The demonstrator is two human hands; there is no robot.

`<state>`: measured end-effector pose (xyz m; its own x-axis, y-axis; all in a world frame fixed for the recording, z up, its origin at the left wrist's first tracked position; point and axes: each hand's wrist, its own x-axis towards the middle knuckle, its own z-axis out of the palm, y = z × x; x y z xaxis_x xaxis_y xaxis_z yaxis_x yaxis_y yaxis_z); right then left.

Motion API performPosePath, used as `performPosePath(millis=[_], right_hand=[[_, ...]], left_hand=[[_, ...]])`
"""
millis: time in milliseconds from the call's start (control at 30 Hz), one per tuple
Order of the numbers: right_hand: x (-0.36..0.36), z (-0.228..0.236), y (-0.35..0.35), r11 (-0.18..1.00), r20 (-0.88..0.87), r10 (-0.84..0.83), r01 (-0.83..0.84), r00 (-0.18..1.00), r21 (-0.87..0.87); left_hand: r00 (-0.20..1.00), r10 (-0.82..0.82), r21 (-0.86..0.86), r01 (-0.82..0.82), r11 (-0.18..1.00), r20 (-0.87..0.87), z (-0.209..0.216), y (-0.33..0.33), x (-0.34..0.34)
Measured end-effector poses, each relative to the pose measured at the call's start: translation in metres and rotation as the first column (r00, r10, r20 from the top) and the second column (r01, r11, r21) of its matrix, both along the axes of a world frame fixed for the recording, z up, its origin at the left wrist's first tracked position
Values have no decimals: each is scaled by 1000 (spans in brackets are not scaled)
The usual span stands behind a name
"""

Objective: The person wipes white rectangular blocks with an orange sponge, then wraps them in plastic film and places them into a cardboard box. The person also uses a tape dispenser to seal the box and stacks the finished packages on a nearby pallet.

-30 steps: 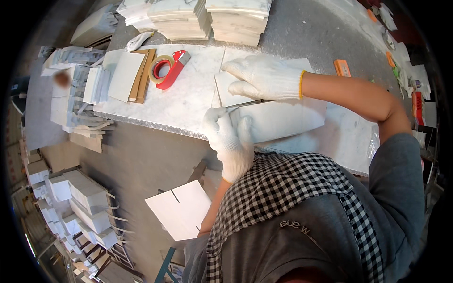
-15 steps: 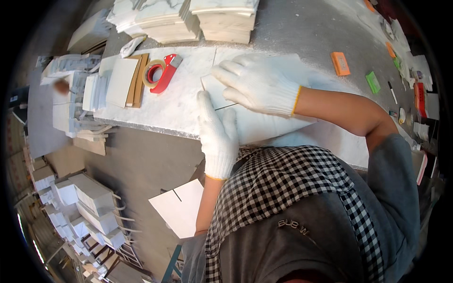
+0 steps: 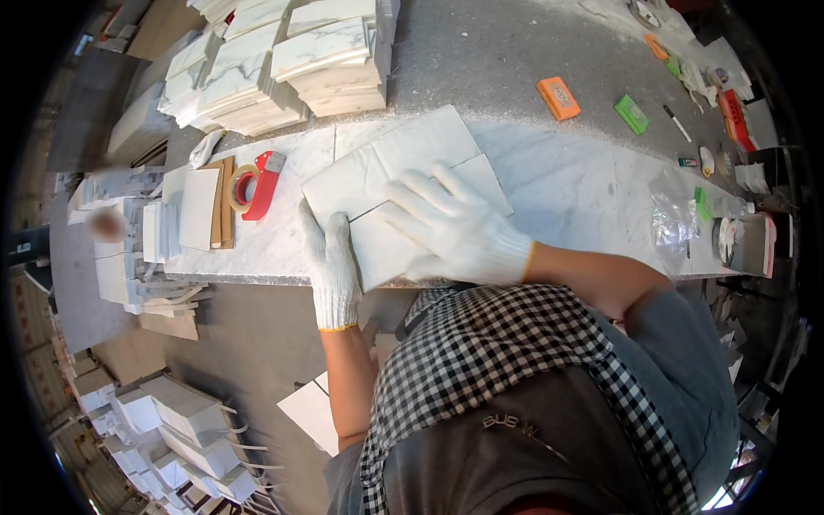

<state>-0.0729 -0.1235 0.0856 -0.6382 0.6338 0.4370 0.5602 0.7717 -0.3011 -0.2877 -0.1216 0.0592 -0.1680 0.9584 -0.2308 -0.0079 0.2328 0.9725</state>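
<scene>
Pale marble tile pieces [image 3: 343, 176] lie askew on the work surface in front of me. A dark line runs across them, partly under my right hand; I cannot tell whether it is a slot or a gap between two pieces. My left hand [image 3: 333, 270], in a white knit glove, grips the left edge, thumb on top and fingers along the side. Over the near right part, my gloved right hand [image 3: 468, 227] is flat with its fingers spread, slightly blurred, touching or just above the surface.
Stacks of marble tiles [image 3: 330, 64] stand at the far left. A red tape dispenser [image 3: 264, 184] and cardboard pieces [image 3: 225, 202] lie left of my hands. Orange [image 3: 558, 99] and green [image 3: 632, 114] small boxes sit at the far right, near a marker [image 3: 677, 124] and clear plastic bag [image 3: 674, 215].
My view has shifted, showing more of the bench on the right. The right hand has moved back toward me across the tile pieces, uncovering their far part. The left hand stays at their left edge.
</scene>
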Motion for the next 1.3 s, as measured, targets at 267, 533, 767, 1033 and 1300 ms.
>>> performPosePath(millis=[267,533,767,1033,1300], right_hand=[[9,-3,-2,996,136,-20,31,991,-84],[5,3,-9,990,214,-75,98,974,-100],[3,3,-11,999,114,-33,38,993,-36],[9,-6,-12,995,90,-71,65,993,75],[12,-23,-11,990,143,-90,74,986,118]], left_hand=[[996,-9,-14,10,1000,89,-2,3,-5],[926,144,-46,-137,990,350,-29,37,-56],[103,242,255,140,957,-965,-115,119,-161],[-26,-109,-108,-6,994,-994,-119,139,-176],[621,194,288,54,956,-759,-5,76,-131]])
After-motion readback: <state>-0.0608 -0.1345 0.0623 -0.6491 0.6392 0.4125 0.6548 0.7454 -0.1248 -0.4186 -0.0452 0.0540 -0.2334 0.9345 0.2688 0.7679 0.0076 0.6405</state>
